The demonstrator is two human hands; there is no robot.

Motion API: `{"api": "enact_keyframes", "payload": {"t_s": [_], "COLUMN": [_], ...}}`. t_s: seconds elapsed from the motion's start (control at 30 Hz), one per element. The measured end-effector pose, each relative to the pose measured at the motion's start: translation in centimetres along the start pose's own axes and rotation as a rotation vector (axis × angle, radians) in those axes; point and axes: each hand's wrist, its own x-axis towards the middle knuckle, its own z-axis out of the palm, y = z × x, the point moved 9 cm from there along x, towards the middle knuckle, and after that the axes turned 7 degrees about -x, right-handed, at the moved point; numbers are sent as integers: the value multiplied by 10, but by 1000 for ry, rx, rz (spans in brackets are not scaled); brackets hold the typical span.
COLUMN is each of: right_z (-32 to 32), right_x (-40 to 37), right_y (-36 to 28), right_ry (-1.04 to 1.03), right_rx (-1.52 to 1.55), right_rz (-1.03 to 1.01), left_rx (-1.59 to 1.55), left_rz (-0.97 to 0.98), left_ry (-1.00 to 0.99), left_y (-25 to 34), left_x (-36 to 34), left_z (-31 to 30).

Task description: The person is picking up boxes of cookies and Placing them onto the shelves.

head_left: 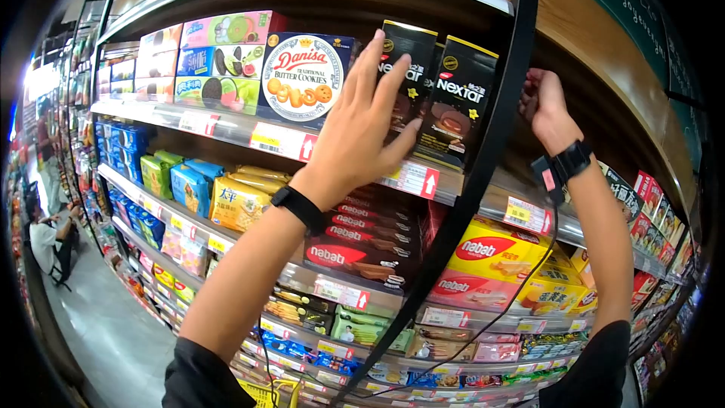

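My left hand (359,121) is spread, its fingers reaching over the front of a black Nextar box (406,68) on the upper shelf. Beside it, to the right, stands a second black Nextar box (457,102). A round-labelled Danisa butter cookies box (303,79) is just left of my fingers. Past the black shelf post, my right hand (545,102) is raised with its fingers curled. Whatever it may hold is too small or hidden to make out.
A black upright post (495,121) divides the shelving. Below are dark Nabati packs (355,253) and a yellow Nabati box (483,249). A thin cable hangs from my right wrist. At the far left a person (53,245) sits low in the aisle.
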Motion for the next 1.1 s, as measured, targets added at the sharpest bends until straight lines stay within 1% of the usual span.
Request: {"api": "enact_keyframes", "payload": {"t_s": [0.03,0.1,0.13,0.17,0.23,0.27,0.37,0.4,0.43,0.5,0.57,0.6,0.63,0.7,0.77,0.8,0.83,0.87,0.9,0.93,0.97,1.0,1.03,1.07,1.1], "right_z": [-5,15,36,62,98,108,111,110,108,106,101,101,99,99,99,93,87,81,74,67,56,46,37,37,37], "right_x": [-15,-71,-107,-145,-190,-180,-159,-164,-171,-183,-184,-184,-184,-181,-191,-195,-198,-202,-208,-214,-224,-231,-242,-254,-270], "right_y": [-16,-69,-93,-105,-107,-98,-81,-84,-88,-98,-105,-107,-112,-113,-114,-118,-123,-130,-137,-144,-150,-150,-146,-130,-110], "right_ry": [87,39,16,-14,172,138,101,110,75,38,-134,-207,-201,-505,-536,-495,-454,-371,-344,-336,-268,-225,-183,-180,-178], "right_rx": [-4,-198,-415,-639,-1168,-1284,-1390,-1389,-1344,-1301,-1167,-1158,-1163,-777,-810,-700,-590,-581,-407,-266,-207,-85,35,93,151], "right_rz": [-110,-668,-988,-1302,-1629,-1578,-1415,-1410,-1392,-1375,-1246,-1200,-1193,-979,-984,-997,-1008,-1103,-1101,-1115,-1153,-1114,-1070,-955,-836], "left_rx": [-1,94,180,178,357,394,390,394,393,229,162,42,-78,-140,-195,-198,-275,-350,-334,-354,-373,-490,-535,-533,-610], "left_rz": [14,88,117,109,43,28,19,98,103,85,109,63,17,52,-61,-62,-6,51,117,68,17,-81,-151,-224,-416], "left_ry": [50,47,17,15,-161,-192,-207,-125,-124,-132,-147,-224,-299,-345,-430,-429,-327,-224,-104,-51,1,53,100,112,271], "left_y": [-1,4,-1,-6,-21,-24,-10,1,2,3,12,16,18,26,23,24,28,32,38,34,31,31,33,32,26], "left_x": [8,37,50,60,73,76,77,77,77,78,78,76,72,63,53,49,49,47,44,38,29,18,4,-16,-53], "left_z": [-6,-14,-10,-9,7,9,-2,-12,-18,-35,-57,-62,-65,-72,-77,-82,-96,-111,-130,-145,-161,-178,-196,-212,-222]}}
